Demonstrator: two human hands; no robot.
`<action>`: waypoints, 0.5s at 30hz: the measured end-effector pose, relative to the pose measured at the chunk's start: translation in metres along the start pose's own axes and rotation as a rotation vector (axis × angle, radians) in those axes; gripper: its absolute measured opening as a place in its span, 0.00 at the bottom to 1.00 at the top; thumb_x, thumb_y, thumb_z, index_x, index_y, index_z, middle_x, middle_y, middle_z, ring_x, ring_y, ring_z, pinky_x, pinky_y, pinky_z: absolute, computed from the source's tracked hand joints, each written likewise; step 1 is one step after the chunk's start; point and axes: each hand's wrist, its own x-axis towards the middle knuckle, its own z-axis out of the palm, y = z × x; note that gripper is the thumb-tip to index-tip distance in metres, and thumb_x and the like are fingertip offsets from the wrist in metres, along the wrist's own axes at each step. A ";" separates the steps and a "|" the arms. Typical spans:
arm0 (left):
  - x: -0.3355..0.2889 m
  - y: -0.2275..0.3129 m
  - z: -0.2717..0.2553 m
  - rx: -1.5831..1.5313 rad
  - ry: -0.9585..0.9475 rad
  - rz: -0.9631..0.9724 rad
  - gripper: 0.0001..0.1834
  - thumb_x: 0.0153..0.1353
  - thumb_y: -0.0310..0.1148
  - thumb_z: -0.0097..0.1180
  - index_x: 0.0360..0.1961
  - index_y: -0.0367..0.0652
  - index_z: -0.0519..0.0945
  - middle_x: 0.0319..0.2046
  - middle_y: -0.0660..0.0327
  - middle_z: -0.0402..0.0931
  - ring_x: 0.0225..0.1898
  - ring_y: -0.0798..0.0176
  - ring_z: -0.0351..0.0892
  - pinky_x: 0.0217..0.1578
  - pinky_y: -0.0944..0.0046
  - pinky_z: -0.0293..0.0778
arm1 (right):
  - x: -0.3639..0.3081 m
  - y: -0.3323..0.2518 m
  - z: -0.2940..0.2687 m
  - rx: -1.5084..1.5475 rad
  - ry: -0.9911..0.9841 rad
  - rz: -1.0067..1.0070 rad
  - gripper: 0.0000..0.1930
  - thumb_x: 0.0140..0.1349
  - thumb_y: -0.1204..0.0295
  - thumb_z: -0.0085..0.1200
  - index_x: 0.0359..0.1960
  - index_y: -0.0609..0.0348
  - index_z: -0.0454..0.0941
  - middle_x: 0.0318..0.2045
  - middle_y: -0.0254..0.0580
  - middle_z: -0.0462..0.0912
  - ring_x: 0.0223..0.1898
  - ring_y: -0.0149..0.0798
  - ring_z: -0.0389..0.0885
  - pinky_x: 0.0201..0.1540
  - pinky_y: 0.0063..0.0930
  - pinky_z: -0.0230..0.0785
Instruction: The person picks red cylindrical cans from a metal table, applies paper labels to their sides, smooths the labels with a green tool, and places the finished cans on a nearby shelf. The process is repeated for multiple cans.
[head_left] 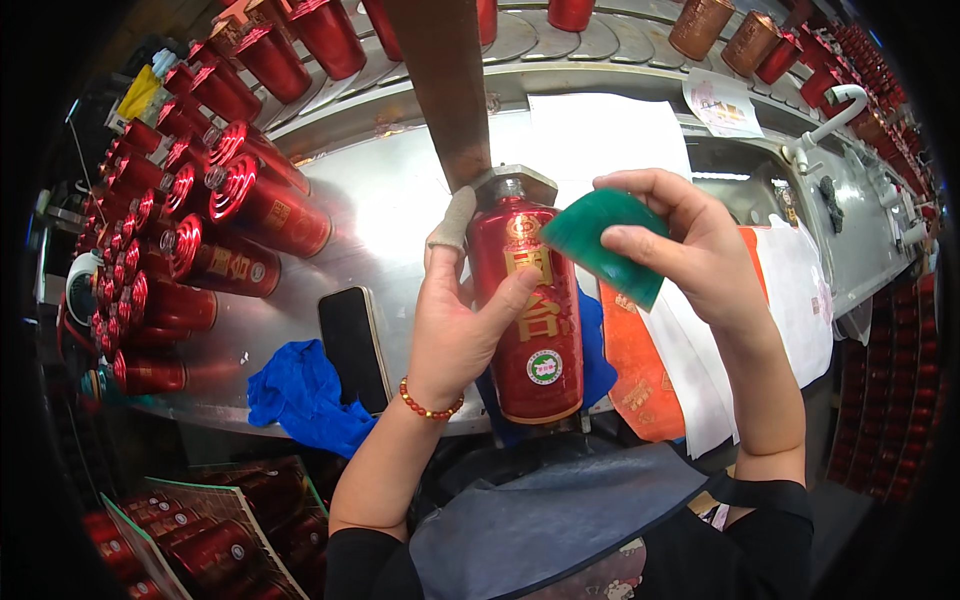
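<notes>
In the middle, a glossy red bottle (525, 310) with gold characters and a round white emblem stands tilted, its neck away from me. My left hand (470, 310) wraps round its left side, thumb across the front; a beige cloth finger cover (456, 217) is on one finger. My right hand (680, 240) pinches a flexible green scraper (610, 245) between thumb and fingers. The scraper's left corner is at the bottle's upper right edge; whether they touch I cannot tell. Beneath the bottle lies a blue cloth (592, 345).
Several red bottles (240, 255) crowd the left of the metal table. A phone (354, 345) and a crumpled blue cloth (308, 395) lie left of my arm. Orange printed sheets (640, 390) and white paper (795, 290) lie right. A brown post (437, 90) rises ahead; a sink and tap (830, 120) are far right.
</notes>
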 end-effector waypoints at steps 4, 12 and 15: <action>-0.001 0.005 0.003 -0.030 -0.011 0.001 0.48 0.64 0.33 0.67 0.76 0.37 0.47 0.69 0.51 0.56 0.69 0.57 0.64 0.66 0.55 0.69 | 0.022 -0.011 0.001 -0.096 -0.039 0.003 0.16 0.62 0.71 0.66 0.50 0.64 0.81 0.38 0.35 0.85 0.40 0.25 0.82 0.45 0.21 0.76; -0.004 0.002 0.004 -0.004 0.003 0.045 0.46 0.65 0.30 0.65 0.75 0.36 0.48 0.68 0.52 0.58 0.68 0.57 0.66 0.66 0.55 0.69 | 0.049 -0.029 0.004 -0.509 -0.041 -0.336 0.12 0.60 0.73 0.66 0.44 0.64 0.85 0.34 0.36 0.85 0.36 0.26 0.81 0.41 0.22 0.74; -0.004 0.001 0.002 -0.003 -0.002 0.042 0.46 0.65 0.29 0.65 0.75 0.35 0.48 0.68 0.52 0.58 0.68 0.57 0.65 0.66 0.55 0.68 | 0.044 -0.037 0.011 -0.454 -0.186 -0.229 0.11 0.60 0.73 0.66 0.43 0.62 0.86 0.33 0.34 0.83 0.36 0.26 0.79 0.41 0.23 0.72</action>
